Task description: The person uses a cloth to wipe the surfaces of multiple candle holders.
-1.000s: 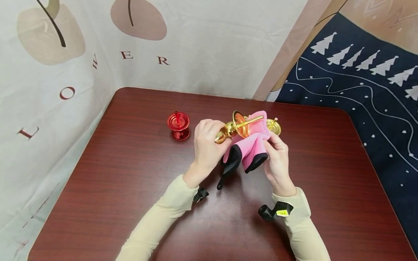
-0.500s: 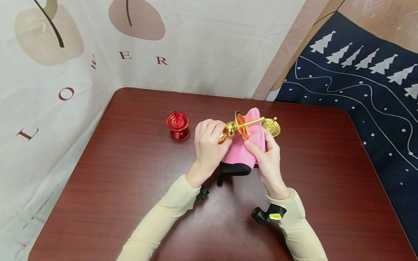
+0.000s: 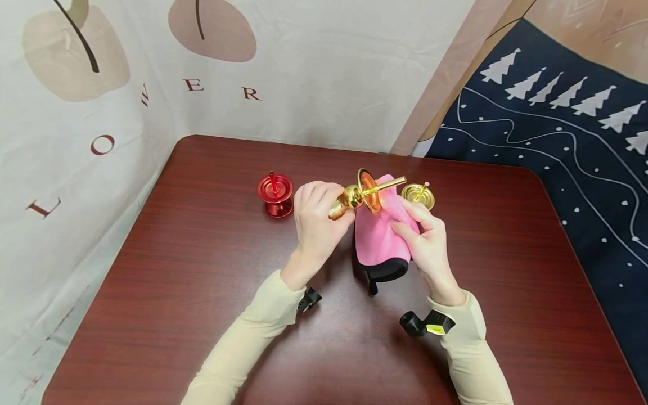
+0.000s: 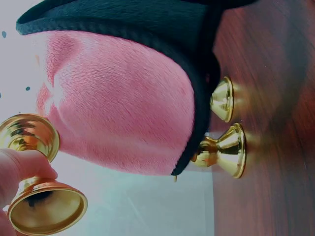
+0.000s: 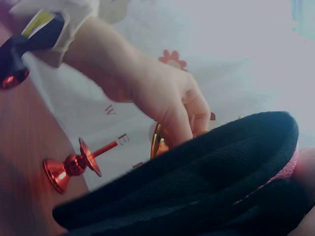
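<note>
The table [image 3: 177, 281] is dark reddish-brown and wood-grained, its far corners rounded. A red candlestick [image 3: 275, 195] stands upright left of centre, toward the far edge. Two gold candlesticks [image 4: 230, 150] stand near each other, apart, their upper parts hidden in the left wrist view.

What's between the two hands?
In the head view: the gold candlestick gripped by the left hand, then the pink cloth held by the right hand.

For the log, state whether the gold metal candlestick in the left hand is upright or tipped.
Tipped: in the head view, the left hand holds the candlestick nearly sideways, its spike pointing rightward.
</note>
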Demonstrator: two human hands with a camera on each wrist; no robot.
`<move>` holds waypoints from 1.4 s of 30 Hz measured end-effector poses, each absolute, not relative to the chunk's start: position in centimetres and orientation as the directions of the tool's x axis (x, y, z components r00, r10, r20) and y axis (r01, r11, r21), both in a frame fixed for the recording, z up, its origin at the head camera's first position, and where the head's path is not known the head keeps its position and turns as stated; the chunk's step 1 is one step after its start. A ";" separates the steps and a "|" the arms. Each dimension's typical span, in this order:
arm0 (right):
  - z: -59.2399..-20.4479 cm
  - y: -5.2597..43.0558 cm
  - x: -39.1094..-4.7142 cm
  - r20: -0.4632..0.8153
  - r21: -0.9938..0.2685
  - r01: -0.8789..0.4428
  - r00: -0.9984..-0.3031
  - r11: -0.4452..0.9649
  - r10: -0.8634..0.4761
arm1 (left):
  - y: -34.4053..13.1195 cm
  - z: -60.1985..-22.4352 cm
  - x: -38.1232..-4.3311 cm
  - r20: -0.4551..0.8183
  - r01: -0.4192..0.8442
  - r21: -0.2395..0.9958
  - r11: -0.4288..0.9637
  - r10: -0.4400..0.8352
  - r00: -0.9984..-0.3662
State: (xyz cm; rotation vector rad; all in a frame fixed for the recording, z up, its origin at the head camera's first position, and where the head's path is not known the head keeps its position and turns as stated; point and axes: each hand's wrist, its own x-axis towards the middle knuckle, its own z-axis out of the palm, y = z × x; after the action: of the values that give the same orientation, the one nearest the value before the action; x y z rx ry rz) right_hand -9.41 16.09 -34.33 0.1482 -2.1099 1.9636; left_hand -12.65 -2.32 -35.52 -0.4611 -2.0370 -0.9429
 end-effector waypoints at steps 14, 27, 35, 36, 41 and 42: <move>-32.8 17.0 -8.2 0.261 -0.938 -0.271 -0.962 0.217 -0.076 | -2.6 -35.9 -12.6 0.845 0.614 0.373 0.696 0.018 -0.534; -32.7 17.0 -7.8 0.244 -0.868 -0.262 -0.965 0.421 -0.096 | -2.0 -36.4 -12.7 0.849 0.606 0.342 0.718 0.040 -0.527; -32.7 17.2 -7.6 0.260 -0.923 -0.295 -0.952 0.248 -0.162 | -2.2 -36.6 -12.8 0.868 0.592 0.288 0.753 0.057 -0.494; -32.6 17.2 -7.5 0.263 -0.927 -0.295 -0.951 0.231 -0.160 | -2.2 -36.7 -12.8 0.870 0.590 0.278 0.758 0.062 -0.489; -32.2 16.6 -7.5 0.273 -0.943 -0.286 -0.957 0.168 -0.096 | -2.2 -37.2 -12.8 0.881 0.580 0.219 0.785 0.096 -0.463; -32.2 16.5 -7.5 0.276 -0.944 -0.286 -0.957 0.161 -0.085 | -2.2 -37.3 -12.8 0.883 0.577 0.205 0.791 0.105 -0.457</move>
State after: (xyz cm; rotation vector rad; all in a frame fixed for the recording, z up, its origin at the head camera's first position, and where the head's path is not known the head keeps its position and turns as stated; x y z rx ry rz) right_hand -7.53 16.53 -32.15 0.3665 -2.2682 1.9028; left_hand -12.84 -2.20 -37.26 -0.5095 -1.9952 -0.6037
